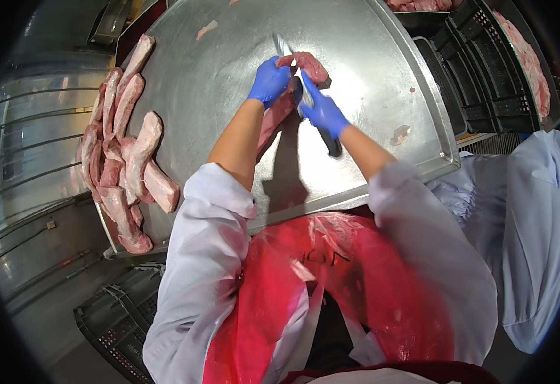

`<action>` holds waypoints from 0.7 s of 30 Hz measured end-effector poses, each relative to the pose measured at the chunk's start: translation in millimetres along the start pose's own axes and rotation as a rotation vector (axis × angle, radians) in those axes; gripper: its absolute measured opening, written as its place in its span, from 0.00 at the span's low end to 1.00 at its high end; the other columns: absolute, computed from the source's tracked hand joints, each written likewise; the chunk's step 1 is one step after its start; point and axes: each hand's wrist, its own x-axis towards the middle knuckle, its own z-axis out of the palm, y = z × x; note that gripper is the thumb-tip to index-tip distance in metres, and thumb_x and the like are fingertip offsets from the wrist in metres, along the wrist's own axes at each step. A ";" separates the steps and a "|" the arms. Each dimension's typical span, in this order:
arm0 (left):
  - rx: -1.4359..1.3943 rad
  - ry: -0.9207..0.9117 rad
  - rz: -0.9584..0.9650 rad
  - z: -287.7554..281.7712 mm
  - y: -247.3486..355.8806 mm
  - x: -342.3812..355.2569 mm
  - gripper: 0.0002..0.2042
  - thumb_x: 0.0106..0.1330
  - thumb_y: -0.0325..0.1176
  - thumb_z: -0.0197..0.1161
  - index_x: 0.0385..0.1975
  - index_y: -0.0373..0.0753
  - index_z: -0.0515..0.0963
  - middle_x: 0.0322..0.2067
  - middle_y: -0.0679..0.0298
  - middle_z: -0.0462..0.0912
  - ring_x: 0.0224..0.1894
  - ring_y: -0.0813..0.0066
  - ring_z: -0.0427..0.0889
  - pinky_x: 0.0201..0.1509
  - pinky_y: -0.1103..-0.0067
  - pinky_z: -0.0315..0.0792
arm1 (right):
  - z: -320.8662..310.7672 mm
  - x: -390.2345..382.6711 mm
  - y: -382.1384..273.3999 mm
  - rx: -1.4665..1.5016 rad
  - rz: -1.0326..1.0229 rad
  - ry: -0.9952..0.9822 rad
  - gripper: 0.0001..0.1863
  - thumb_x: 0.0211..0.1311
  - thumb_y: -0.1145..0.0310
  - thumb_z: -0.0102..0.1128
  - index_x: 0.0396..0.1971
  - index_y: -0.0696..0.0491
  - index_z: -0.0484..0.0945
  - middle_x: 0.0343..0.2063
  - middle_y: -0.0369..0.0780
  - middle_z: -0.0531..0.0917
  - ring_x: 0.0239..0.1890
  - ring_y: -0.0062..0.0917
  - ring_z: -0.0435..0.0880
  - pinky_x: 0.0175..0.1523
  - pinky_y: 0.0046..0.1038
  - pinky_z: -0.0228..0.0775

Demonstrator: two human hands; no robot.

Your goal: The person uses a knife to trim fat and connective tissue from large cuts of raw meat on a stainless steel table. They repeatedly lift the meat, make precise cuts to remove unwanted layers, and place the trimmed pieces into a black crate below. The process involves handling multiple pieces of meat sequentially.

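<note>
Over the steel table [357, 160], my left hand [270, 82], in a blue glove, is closed around a long strip of raw pink meat [312, 64]. One end of the strip curls out past my fingers to the right, and the rest hangs down toward the near side of the table. My right hand [326, 114], also blue-gloved and slightly blurred, grips a knife [332, 146] whose black handle shows below the palm. Its bright blade appears to pass beside the meat, close to my left fingers; the exact contact cannot be made out.
Several pale, fat-covered meat strips [142, 147] are heaped along the table's left edge. Black crates [485, 70], one with meat, stand at the right. Another crate [120, 320] is low at left. A person's white-blue clothing [536, 237] shows at right. A scrap [207, 29] lies far back.
</note>
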 end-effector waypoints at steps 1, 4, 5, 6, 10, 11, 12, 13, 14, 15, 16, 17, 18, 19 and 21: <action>0.156 -0.015 0.049 -9.8 -2.1 1.2 0.23 0.63 0.28 0.49 0.57 0.28 0.76 0.52 0.51 0.83 0.50 0.66 0.84 0.54 0.76 0.75 | 4.0 -31.3 -0.6 0.038 0.018 -0.097 0.46 0.65 0.72 0.54 0.77 0.30 0.42 0.40 0.47 0.84 0.27 0.28 0.83 0.35 0.30 0.81; 0.423 -0.091 0.137 -24.8 -8.0 6.5 0.22 0.63 0.27 0.48 0.56 0.28 0.77 0.51 0.52 0.83 0.50 0.67 0.83 0.56 0.76 0.74 | 24.4 -48.3 33.3 0.024 -0.155 -0.062 0.44 0.66 0.65 0.55 0.78 0.31 0.43 0.24 0.41 0.83 0.22 0.27 0.82 0.30 0.30 0.79; 0.379 -0.115 0.127 -25.5 -7.0 5.6 0.22 0.63 0.27 0.48 0.56 0.28 0.77 0.51 0.52 0.84 0.50 0.68 0.83 0.56 0.76 0.74 | 22.9 -32.2 15.5 0.012 -0.089 -0.065 0.43 0.66 0.65 0.55 0.78 0.32 0.44 0.25 0.41 0.83 0.22 0.27 0.82 0.30 0.30 0.79; 0.338 -0.137 0.122 -26.8 -2.2 6.6 0.22 0.63 0.27 0.48 0.55 0.28 0.77 0.51 0.52 0.84 0.50 0.68 0.83 0.56 0.76 0.74 | 16.1 -4.2 -21.1 0.000 -0.028 -0.066 0.43 0.66 0.65 0.54 0.78 0.33 0.44 0.26 0.41 0.83 0.22 0.27 0.82 0.30 0.30 0.79; 0.164 -0.099 0.140 -29.2 26.4 6.8 0.22 0.63 0.27 0.48 0.56 0.29 0.77 0.50 0.52 0.84 0.54 0.67 0.81 0.60 0.75 0.71 | 18.9 3.2 -3.0 0.038 -0.087 -0.127 0.43 0.67 0.64 0.53 0.77 0.33 0.43 0.28 0.43 0.83 0.22 0.28 0.82 0.32 0.30 0.79; 0.144 -0.073 0.138 -40.6 24.8 1.0 0.22 0.63 0.28 0.48 0.57 0.30 0.77 0.51 0.52 0.83 0.56 0.66 0.79 0.61 0.75 0.70 | 24.9 -29.9 8.3 -0.060 -0.068 -0.205 0.43 0.68 0.65 0.51 0.78 0.31 0.41 0.28 0.43 0.84 0.22 0.30 0.82 0.33 0.32 0.79; 0.155 -0.088 0.164 -50.4 23.5 -3.1 0.22 0.63 0.28 0.48 0.56 0.30 0.77 0.51 0.53 0.83 0.56 0.67 0.80 0.60 0.75 0.71 | 31.3 -43.1 17.2 -0.056 -0.128 -0.199 0.43 0.68 0.65 0.51 0.78 0.31 0.39 0.27 0.42 0.84 0.21 0.31 0.82 0.33 0.33 0.80; 0.162 -0.113 0.194 -56.6 22.7 -4.1 0.22 0.63 0.28 0.48 0.56 0.30 0.78 0.51 0.53 0.83 0.56 0.67 0.80 0.60 0.76 0.71 | 34.5 -56.5 26.0 -0.054 -0.184 -0.179 0.44 0.67 0.65 0.51 0.78 0.31 0.38 0.27 0.42 0.84 0.20 0.32 0.82 0.33 0.33 0.80; 0.170 -0.143 0.217 -58.5 20.0 -7.7 0.22 0.63 0.28 0.48 0.56 0.30 0.78 0.51 0.53 0.83 0.56 0.68 0.80 0.59 0.76 0.71 | 37.7 -50.5 24.8 -0.041 -0.187 -0.181 0.44 0.67 0.66 0.51 0.78 0.32 0.39 0.27 0.42 0.84 0.20 0.31 0.81 0.33 0.33 0.80; 0.149 -0.165 0.165 -55.9 22.3 -12.4 0.22 0.63 0.28 0.48 0.56 0.30 0.78 0.50 0.54 0.83 0.55 0.69 0.80 0.57 0.77 0.72 | 38.8 -44.2 23.3 -0.030 -0.185 -0.174 0.45 0.66 0.66 0.51 0.78 0.33 0.39 0.26 0.43 0.84 0.20 0.30 0.81 0.32 0.32 0.79; 0.136 -0.193 0.120 -51.2 33.0 -15.0 0.22 0.64 0.28 0.47 0.55 0.31 0.78 0.50 0.54 0.83 0.54 0.70 0.80 0.56 0.78 0.72 | 37.5 -11.0 8.9 0.006 -0.169 -0.169 0.45 0.65 0.67 0.51 0.78 0.35 0.39 0.27 0.43 0.84 0.20 0.29 0.80 0.31 0.31 0.79; 0.114 -0.178 0.121 -50.8 34.9 -14.0 0.22 0.64 0.28 0.47 0.55 0.31 0.78 0.50 0.55 0.83 0.52 0.71 0.80 0.55 0.78 0.73 | 37.3 7.7 3.4 -0.096 -0.100 -0.199 0.44 0.66 0.67 0.51 0.78 0.36 0.38 0.29 0.44 0.84 0.21 0.28 0.80 0.31 0.30 0.79; 0.091 -0.165 0.121 -50.9 37.1 -13.7 0.21 0.64 0.28 0.47 0.55 0.31 0.78 0.49 0.56 0.83 0.51 0.72 0.80 0.53 0.79 0.73 | 37.6 25.5 -2.5 -0.199 -0.033 -0.237 0.44 0.67 0.66 0.50 0.78 0.37 0.38 0.31 0.44 0.84 0.22 0.27 0.80 0.31 0.29 0.79; 0.059 -0.125 0.165 -53.4 35.6 -9.2 0.21 0.64 0.28 0.47 0.55 0.31 0.78 0.49 0.56 0.83 0.49 0.73 0.80 0.52 0.79 0.73 | 38.6 19.6 1.0 -0.126 -0.081 -0.240 0.44 0.67 0.66 0.50 0.78 0.36 0.37 0.31 0.44 0.84 0.21 0.27 0.80 0.31 0.29 0.79; -0.051 0.007 0.190 -67.1 28.4 -16.4 0.21 0.65 0.30 0.48 0.55 0.33 0.78 0.48 0.58 0.84 0.44 0.76 0.79 0.47 0.80 0.73 | 38.4 -28.0 0.9 -0.072 -0.051 -0.370 0.39 0.72 0.59 0.45 0.78 0.37 0.40 0.39 0.46 0.85 0.26 0.30 0.83 0.37 0.37 0.80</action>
